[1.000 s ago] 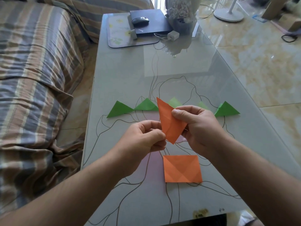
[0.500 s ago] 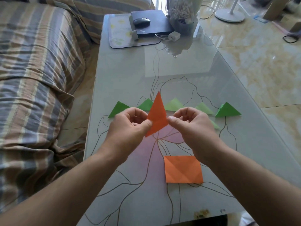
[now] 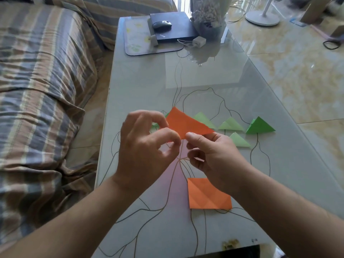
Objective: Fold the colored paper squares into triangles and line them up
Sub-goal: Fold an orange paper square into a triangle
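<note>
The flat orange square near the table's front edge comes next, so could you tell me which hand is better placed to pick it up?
Probably the right hand: the orange square lies just beneath its wrist, whereas the left hand is farther over. Both still pinch the orange triangle.

Your orange triangle point(image 3: 186, 125) is thin matt paper, smooth between its folds, and the orange square point(image 3: 208, 195) shows crease lines across the same flat finish. The green triangles point(image 3: 259, 126) are paper too — dull, no sheen. Under them you have a glossy glass tabletop point(image 3: 214, 77) that mirrors the light, while the striped sofa cover point(image 3: 42, 75) is soft woven cloth — rumpled and matt.
</note>
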`<state>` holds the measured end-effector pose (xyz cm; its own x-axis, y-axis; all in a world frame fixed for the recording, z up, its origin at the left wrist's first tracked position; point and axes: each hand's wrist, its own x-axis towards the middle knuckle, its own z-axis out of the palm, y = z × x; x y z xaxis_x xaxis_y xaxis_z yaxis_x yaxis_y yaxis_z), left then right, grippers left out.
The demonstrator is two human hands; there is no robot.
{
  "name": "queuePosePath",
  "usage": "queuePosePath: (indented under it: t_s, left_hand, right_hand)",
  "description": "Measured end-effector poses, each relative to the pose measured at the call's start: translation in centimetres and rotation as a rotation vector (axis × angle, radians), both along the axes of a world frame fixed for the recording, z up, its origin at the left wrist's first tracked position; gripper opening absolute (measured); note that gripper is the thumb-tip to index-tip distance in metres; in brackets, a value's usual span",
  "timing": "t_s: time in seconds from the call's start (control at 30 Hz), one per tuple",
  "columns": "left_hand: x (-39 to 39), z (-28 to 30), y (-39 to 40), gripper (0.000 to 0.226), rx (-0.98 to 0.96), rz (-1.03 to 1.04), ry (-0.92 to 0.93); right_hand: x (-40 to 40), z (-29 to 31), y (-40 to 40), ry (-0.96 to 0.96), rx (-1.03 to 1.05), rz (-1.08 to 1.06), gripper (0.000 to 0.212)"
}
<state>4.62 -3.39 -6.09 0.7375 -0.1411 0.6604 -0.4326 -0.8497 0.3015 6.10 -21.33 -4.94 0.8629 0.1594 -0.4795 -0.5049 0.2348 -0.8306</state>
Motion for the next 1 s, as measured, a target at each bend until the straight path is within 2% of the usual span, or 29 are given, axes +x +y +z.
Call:
queuePosePath:
  t_s: [0.03, 0.1, 0.2, 0.27, 0.37, 0.63, 1.0]
  left_hand:
    - [-0.2, 0.2, -0.3, 0.024, -0.059, 0.025, 0.068]
    - [-0.8, 0.2, -0.9, 0.046, -0.292, 0.105, 0.331]
    - [-1.0, 0.4, -2.3, 0.054, -0.875, 0.070, 0.878]
    - [-1.0, 0.3, -3.0, 0.056, -1.205, -0.014, 1.060]
    - [-0.8, 0.6, -3.5, 0.049, -1.325, -0.077, 1.023]
    - [-1.0, 1.4, -3.7, 0.033, -1.432, 0.019, 0.948]
    - [-0.6, 1.6, -2.9, 0.028, -1.483, 0.034, 0.897]
  right_hand:
    - [0.2, 0.1, -0.1, 0.019, 0.026, -0.033, 0.015]
    - [0.7, 0.3, -0.4, 0.049, 0.087, -0.085, 0.018]
    - [0.9, 0.4, -0.7, 0.046, 0.129, -0.075, 0.019]
    - [0.6, 0.3, -0.5, 0.020, 0.109, -0.010, 0.020]
    - [0.2, 0.2, -0.4, -0.008, 0.096, 0.046, 0.020]
    - [0.3, -0.2, -0.4, -0.032, 0.049, 0.061, 0.014]
    - [0.9, 0.2, -1.0, -0.071, 0.012, 0.048, 0.019]
